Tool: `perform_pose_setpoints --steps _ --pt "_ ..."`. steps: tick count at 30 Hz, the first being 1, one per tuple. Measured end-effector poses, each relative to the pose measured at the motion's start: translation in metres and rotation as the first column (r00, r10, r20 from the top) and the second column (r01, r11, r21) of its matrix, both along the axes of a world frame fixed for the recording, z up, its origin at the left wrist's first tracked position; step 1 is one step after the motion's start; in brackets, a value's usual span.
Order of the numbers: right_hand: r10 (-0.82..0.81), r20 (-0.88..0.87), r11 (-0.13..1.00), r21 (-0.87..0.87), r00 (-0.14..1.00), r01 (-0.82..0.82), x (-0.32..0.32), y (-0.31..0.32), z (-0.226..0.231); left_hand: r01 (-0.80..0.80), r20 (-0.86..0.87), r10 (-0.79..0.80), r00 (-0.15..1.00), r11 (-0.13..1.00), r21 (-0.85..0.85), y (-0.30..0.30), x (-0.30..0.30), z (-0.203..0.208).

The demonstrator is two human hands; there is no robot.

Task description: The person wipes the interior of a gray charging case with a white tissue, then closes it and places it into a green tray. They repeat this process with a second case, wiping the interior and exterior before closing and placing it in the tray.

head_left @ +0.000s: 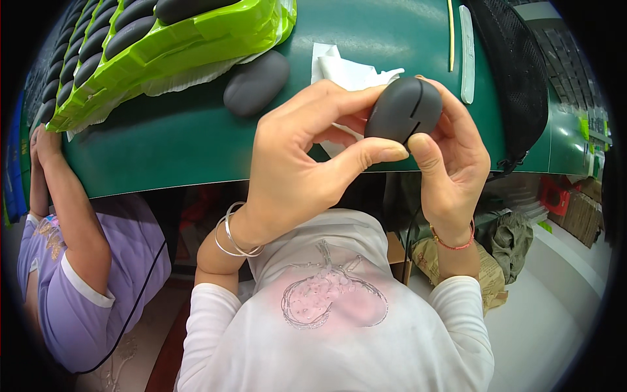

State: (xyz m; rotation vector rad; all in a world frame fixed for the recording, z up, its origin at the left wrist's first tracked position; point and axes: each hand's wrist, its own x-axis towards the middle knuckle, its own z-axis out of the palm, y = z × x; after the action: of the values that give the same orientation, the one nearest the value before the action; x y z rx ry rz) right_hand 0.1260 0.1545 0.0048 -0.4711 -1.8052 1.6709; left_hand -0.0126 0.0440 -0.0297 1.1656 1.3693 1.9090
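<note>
Left hand: the left hand (294, 163) curls around the near side of a dark grey oval shell (403, 110), thumb pressed against its lower edge, forefinger arched over the top, the other fingers folded behind it.
Right hand: the right hand (454, 153) cups the shell from the other side, thumb tip pinching the lower edge just beside the left thumb, fingers wrapped round the back.
Shell: held between both hands above the near edge of the green table (170, 150); a thin slit runs down its face.
Cable: a thin black cord (410, 215) hangs from under the shell.
Green tray: a bright green plastic-wrapped tray (196, 46) lies at the far left of the table, holding rows of the same dark oval shells (111, 36), packed side by side.
Loose shell: one more grey oval piece (256, 82) lies on the table just beside the tray.
Paper: a white sheet (346, 68) lies behind the hands.
Mesh bag: a black mesh bag (519, 72) sits at the right; its contents cannot be seen.
Neighbour: a person in a lilac top (85, 281) sits at the left, arm on the table edge.
</note>
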Motion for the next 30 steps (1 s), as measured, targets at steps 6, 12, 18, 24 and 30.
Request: perform_pose_setpoints --steps 6,12,18,24,30 --pt "-0.044 -0.094 0.891 -0.454 0.995 -0.004 -0.003 -0.007 0.003 -0.200 -0.536 0.120 0.836 0.975 -0.092 -0.002 0.009 0.046" --pt "-0.051 -0.115 0.847 -0.531 0.992 -0.018 -0.007 -0.018 0.000 -0.361 -0.822 0.384 0.421 0.902 0.236 -0.004 -0.005 -0.004" --pt "-0.055 -0.167 0.863 -0.505 0.984 -0.037 -0.007 -0.018 -0.003 -0.350 -0.850 0.385 0.358 0.900 0.261 -0.008 -0.010 -0.008" --pt "-0.050 -0.163 0.861 -0.507 0.985 -0.040 -0.008 -0.019 -0.002 -0.332 -0.822 0.379 0.425 0.910 0.248 -0.007 -0.014 -0.002" --pt "0.266 -0.072 0.924 -0.266 0.961 -0.276 0.002 0.003 0.013 -0.217 -0.652 0.167 0.739 0.976 0.003 -0.019 -0.018 0.025"
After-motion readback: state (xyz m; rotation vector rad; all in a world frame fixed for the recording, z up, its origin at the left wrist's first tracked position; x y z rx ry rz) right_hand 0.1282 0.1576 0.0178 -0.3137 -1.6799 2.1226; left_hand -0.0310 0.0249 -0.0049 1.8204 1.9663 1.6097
